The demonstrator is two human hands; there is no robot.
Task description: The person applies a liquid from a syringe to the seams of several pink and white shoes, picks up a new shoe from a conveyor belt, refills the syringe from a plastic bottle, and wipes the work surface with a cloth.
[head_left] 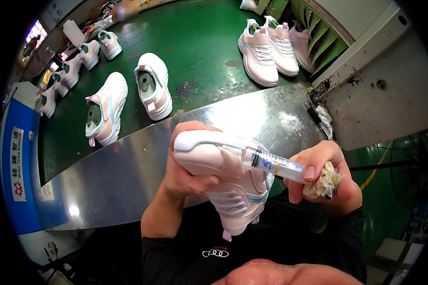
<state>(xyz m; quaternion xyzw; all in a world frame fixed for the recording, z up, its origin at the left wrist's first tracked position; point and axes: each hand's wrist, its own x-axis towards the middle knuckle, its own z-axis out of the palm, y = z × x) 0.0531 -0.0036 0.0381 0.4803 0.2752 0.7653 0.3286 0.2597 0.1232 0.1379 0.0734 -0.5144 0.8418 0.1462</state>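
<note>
My left hand (188,166) grips a pale pink and white sneaker (223,183), held on its side with the white sole turned up and the toe pointing away from me. My right hand (321,173) holds a clear plastic syringe (271,163) with its tip resting against the seam where the sole meets the upper. A crumpled, stained rag (324,181) is bunched in the same hand under the syringe.
A green conveyor belt (195,52) carries more pink and white sneakers: two close by (107,108) (153,85), several at the far left (71,71), three at the upper right (271,47). A shiny metal ledge (128,175) runs along the belt's near edge. A grey machine housing (380,95) stands at right.
</note>
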